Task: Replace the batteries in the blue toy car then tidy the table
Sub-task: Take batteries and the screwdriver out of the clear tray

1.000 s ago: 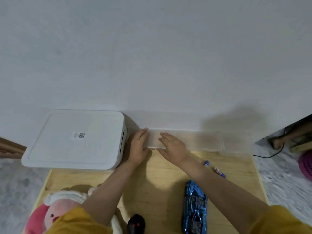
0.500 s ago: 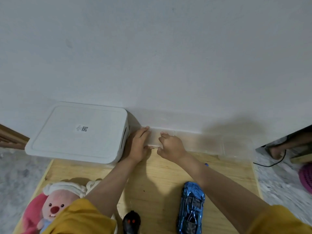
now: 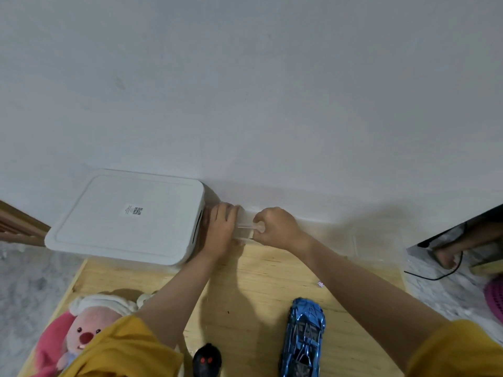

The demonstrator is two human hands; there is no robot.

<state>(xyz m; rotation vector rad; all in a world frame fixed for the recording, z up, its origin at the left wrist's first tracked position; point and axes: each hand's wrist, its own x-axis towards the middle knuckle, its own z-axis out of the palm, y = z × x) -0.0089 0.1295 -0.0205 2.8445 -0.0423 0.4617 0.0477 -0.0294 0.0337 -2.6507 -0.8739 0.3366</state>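
The blue toy car (image 3: pixel 303 338) lies on the wooden table (image 3: pixel 258 289), near the front edge and under my right forearm. A long clear plastic box (image 3: pixel 375 240) runs along the wall at the back of the table. My left hand (image 3: pixel 221 229) lies palm down on the box's left end, fingers fairly straight. Just to the right, my right hand (image 3: pixel 275 227) is curled and pinches a clear lid flap (image 3: pixel 245 227) at that same end. What the box holds cannot be made out.
A white lidded box (image 3: pixel 128 216) stands at the back left, touching my left hand. A pink plush toy (image 3: pixel 84 330) and a black remote (image 3: pixel 206 360) lie at the front. A small white-and-red item (image 3: pixel 320 284) peeks out beside my right arm. A black cable (image 3: pixel 435 276) lies on the floor to the right.
My right hand went from lying flat on the clear box to a curled grip on its lid flap. My left hand stayed at the box's left end.
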